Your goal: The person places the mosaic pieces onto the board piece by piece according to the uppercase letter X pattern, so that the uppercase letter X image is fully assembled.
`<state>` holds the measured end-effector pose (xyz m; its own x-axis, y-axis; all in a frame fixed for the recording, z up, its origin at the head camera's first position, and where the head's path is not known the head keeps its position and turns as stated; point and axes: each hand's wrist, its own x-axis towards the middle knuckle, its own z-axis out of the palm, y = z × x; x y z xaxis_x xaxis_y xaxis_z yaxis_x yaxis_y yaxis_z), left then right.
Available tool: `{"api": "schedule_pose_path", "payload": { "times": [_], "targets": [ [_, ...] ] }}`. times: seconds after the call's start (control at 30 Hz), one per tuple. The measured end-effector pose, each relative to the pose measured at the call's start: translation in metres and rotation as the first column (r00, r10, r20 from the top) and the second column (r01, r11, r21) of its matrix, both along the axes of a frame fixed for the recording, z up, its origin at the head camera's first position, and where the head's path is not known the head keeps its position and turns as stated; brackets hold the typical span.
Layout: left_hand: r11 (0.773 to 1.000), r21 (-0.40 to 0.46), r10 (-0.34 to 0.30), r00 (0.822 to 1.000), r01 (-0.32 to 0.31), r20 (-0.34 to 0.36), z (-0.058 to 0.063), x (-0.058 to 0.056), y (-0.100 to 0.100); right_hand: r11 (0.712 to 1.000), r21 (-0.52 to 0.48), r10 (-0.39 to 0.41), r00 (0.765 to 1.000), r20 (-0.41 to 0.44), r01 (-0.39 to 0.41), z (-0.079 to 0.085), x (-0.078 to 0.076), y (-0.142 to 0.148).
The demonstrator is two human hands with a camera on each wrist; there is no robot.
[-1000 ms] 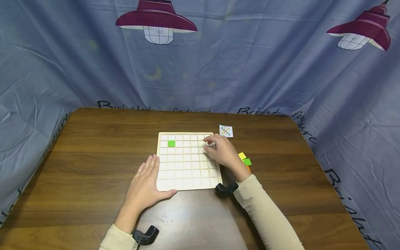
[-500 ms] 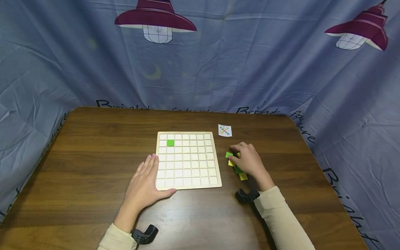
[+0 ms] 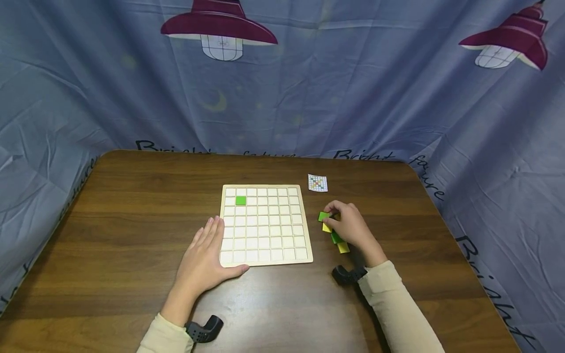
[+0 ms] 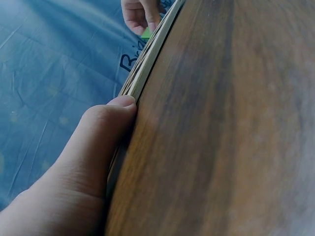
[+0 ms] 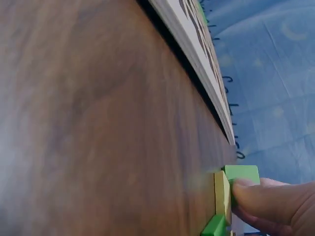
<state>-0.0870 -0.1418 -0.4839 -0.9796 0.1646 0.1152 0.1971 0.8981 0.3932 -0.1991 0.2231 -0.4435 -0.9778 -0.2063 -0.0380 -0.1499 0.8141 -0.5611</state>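
Note:
A pale wooden board [image 3: 266,263] with a grid of white squares lies on the table. One green tile [image 3: 241,200] sits in its second row from the back, near the left. My left hand [image 3: 202,262] has its straight fingers along the board's left edge and its thumb [image 4: 115,105] at the front edge. Right of the board, my right hand [image 3: 351,226] pinches a light green tile [image 5: 242,173] between thumb and fingers. Beside that tile are a yellow tile [image 3: 326,227], a darker green tile [image 3: 336,238] and another yellow tile [image 3: 343,247], partly covered by the hand.
A small card [image 3: 318,183] printed with a coloured grid lies behind the board's right corner. The wooden table [image 3: 145,211] extends around the board, and a blue curtain [image 3: 353,88] hangs behind it. Each wrist wears a black band [image 3: 348,275].
My right hand has moved from over the board's back right corner to the tiles on the right, and its fingertips have closed on the light green tile. The left hand stays put.

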Motion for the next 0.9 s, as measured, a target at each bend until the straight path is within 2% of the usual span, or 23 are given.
{"api": "schedule_pose_path", "payload": {
  "times": [0.27,0.57,0.73,0.9],
  "targets": [
    [1.0,0.004,-0.002,1.0,0.002,0.001,0.001,-0.002,-0.001,0.991,-0.132,-0.001,0.999,-0.04,-0.005,0.003,-0.002,-0.026],
    [1.0,0.004,0.002,1.0,-0.003,0.015,0.0,-0.001,-0.002,0.972,-0.215,0.091,0.995,-0.03,-0.096,0.006,-0.005,-0.093],
    [1.0,0.008,0.002,1.0,-0.002,0.022,0.0,-0.001,-0.002,0.964,-0.217,0.156,0.988,-0.017,-0.156,0.004,-0.007,-0.129],
    [1.0,0.012,-0.005,1.0,0.005,0.015,0.001,0.0,-0.001,0.969,-0.158,0.183,0.982,-0.045,-0.188,0.0,-0.007,-0.153]
  ]
}}
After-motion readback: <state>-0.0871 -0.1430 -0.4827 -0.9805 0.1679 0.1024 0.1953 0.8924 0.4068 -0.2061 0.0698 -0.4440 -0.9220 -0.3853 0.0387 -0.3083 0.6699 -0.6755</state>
